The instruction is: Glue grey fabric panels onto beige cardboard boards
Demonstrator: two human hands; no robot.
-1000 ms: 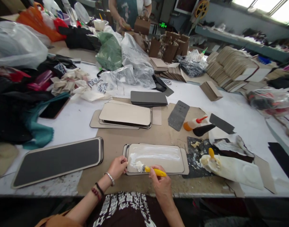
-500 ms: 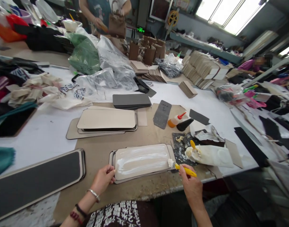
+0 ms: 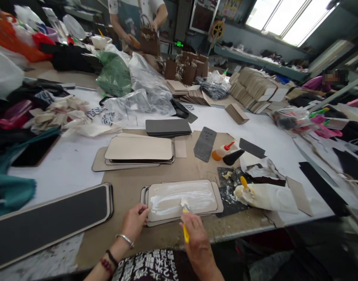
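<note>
Brush handle mostly hidden in rt hand; black panel cut off at left edge

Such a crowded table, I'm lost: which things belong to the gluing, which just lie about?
In use: yellow-handled glue brush, white-smeared beige card panel, left hand, right hand.
Lying about: green plastic bag, crumpled cream cloth, grey sheet stack.

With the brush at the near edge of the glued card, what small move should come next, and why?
Probably sweep the brush sideways along the near edge of the top card. The right hand has its bristles there, white glue streaks cover the middle while the near strip looks thinner, and the left hand steadies the left end of the stack.
</note>
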